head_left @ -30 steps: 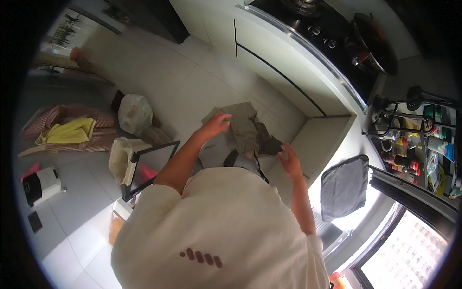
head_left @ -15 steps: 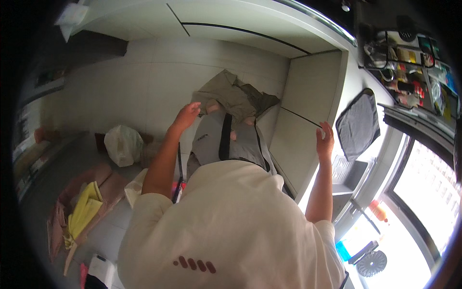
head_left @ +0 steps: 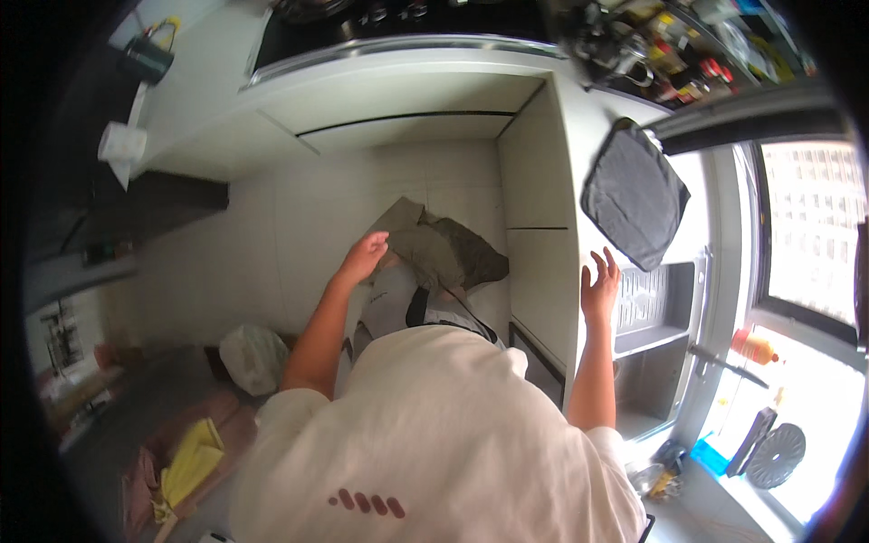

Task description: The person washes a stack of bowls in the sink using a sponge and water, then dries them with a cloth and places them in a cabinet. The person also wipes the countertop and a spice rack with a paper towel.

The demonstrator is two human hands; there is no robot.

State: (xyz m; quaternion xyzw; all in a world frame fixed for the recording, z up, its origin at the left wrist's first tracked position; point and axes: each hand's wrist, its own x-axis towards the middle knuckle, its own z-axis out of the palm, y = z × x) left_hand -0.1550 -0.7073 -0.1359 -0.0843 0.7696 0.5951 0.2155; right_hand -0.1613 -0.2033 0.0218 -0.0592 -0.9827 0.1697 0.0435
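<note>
A crumpled olive-brown cloth (head_left: pixel 444 249) lies on the floor just to the right of the left hand's fingertips and well to the left of the right hand's fingers, its darker end pointing toward the latter. The left hand (head_left: pixel 365 258) appears over the cloth's left edge, its fingers seemingly close together and slightly bent; whether they touch the fabric, I cannot tell. Just below these fingers are the person's grey trousers (head_left: pixel 385 303), with a black strap (head_left: pixel 417 308) hanging in front. The right hand (head_left: pixel 599 291) is raised by the counter edge, fingers spread and loosely curled, holding nothing. Near its fingertips, above and to the right, a dark grey flat pad (head_left: pixel 635 195) rests on the white counter (head_left: pixel 579 118); to the right of and below the fingers is the metal sink (head_left: pixel 654 340). Farther up from both hands' fingers, the black cooktop (head_left: pixel 489 20) sits over pale cabinets (head_left: pixel 538 185). Down and left of the left fingers are a whitish plastic bag (head_left: pixel 252 357) and, farther away, a yellow cloth (head_left: pixel 193 463) on pinkish fabric (head_left: pixel 233 418).
</note>
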